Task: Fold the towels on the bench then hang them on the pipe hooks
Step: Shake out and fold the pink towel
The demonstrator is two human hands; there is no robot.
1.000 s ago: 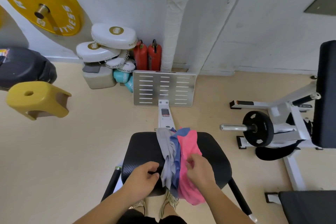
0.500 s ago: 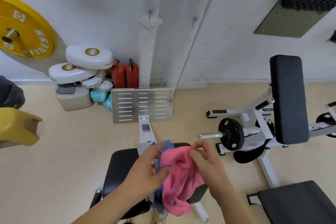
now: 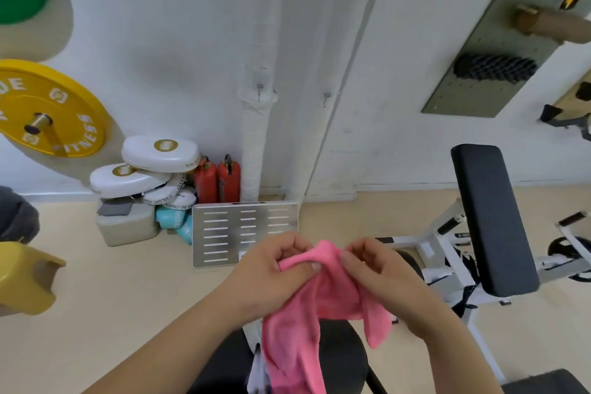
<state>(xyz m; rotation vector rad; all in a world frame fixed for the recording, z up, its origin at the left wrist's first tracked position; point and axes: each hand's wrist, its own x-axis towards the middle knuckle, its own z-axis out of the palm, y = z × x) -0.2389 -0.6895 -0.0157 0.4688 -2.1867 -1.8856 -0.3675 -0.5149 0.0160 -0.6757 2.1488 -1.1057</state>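
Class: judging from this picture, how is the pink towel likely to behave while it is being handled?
Probably floppy: the pink towel droops in loose folds below the left hand and right hand. Likely light, since fingertip pinches at its top edge hold it up. It seems unlikely to slip, as the cloth looks soft and fuzzy.

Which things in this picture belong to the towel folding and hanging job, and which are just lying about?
Part of the job:
pink towel, held by left hand and right hand
bench seat
wrapped pipe
hook

Lying about:
yellow weight plate
red extinguishers
white pads
slotted metal plate
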